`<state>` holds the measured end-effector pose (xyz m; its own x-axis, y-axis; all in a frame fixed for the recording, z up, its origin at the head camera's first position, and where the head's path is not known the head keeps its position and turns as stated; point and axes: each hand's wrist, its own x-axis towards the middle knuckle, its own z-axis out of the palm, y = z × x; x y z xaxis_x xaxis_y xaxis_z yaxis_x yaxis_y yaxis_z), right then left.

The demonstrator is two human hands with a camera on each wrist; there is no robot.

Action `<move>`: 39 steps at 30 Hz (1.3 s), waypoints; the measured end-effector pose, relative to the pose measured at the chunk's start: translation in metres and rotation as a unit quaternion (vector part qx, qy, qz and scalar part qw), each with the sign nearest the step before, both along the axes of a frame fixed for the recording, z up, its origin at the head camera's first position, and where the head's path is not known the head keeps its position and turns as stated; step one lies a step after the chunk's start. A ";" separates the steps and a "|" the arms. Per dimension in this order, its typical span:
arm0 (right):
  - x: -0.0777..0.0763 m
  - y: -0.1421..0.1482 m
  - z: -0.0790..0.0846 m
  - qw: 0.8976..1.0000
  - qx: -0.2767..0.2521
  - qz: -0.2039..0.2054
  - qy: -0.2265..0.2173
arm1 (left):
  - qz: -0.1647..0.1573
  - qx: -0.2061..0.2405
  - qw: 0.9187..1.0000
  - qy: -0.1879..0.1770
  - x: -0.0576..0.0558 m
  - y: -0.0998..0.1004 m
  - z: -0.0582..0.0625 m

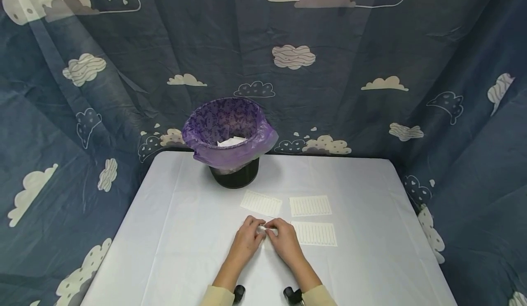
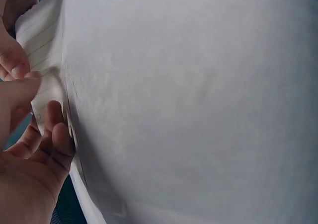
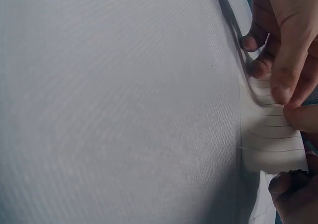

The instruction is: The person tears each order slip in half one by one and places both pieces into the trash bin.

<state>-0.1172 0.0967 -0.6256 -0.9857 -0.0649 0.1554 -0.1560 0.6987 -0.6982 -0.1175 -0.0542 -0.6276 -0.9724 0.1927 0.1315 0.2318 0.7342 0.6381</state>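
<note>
Both hands meet at the front middle of the table. My left hand (image 1: 245, 242) pinches one side of a small white lined paper sheet (image 3: 271, 139) between thumb and fingers. From the other side my right hand (image 1: 285, 243) pinches the same sheet, its thumb and fingertips close to the left ones. The paper bends and bulges between the hands, with thin parallel lines across it in both wrist views. Just beyond the hands lies a flat lined sheet (image 1: 261, 203). Two more such sheets, an upper one (image 1: 310, 206) and a lower one (image 1: 315, 233), lie to the right.
A black bin (image 1: 235, 176) with a purple bag (image 1: 243, 153) over its rim stands at the back left of the table (image 1: 185, 251). White paper pieces (image 1: 231, 141) show inside it. A dark cloud-patterned curtain (image 1: 230, 31) surrounds the table's back and sides.
</note>
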 end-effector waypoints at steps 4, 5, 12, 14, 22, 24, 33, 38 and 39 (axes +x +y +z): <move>0.000 0.003 0.001 1.000 -0.015 -0.004 -0.005 | 0.017 0.031 0.999 0.021 0.000 0.001 0.002; 0.001 0.004 0.002 1.000 -0.021 -0.004 -0.007 | 0.020 0.037 0.999 0.023 0.000 0.001 0.002; 0.000 0.010 0.008 0.998 -0.058 -0.013 0.005 | 0.035 0.063 0.997 0.027 -0.001 0.006 0.009; -0.001 0.011 0.010 0.998 -0.067 -0.018 0.012 | 0.036 0.075 0.996 0.037 -0.001 0.007 0.014; -0.005 0.015 0.033 0.994 -0.106 -0.036 0.006 | 0.037 0.096 0.991 0.082 -0.006 0.013 0.037; -0.005 0.016 0.040 0.992 -0.117 -0.038 -0.002 | 0.037 0.100 0.991 0.087 -0.007 0.014 0.044; -0.005 0.022 0.070 0.991 -0.131 -0.036 -0.003 | 0.026 0.115 0.989 0.090 -0.009 0.019 0.075; -0.007 0.028 0.082 0.990 -0.138 -0.027 0.007 | 0.016 0.125 0.984 0.125 -0.011 0.023 0.087; -0.007 0.029 0.084 0.990 -0.142 -0.028 0.004 | 0.014 0.127 0.983 0.132 -0.012 0.023 0.090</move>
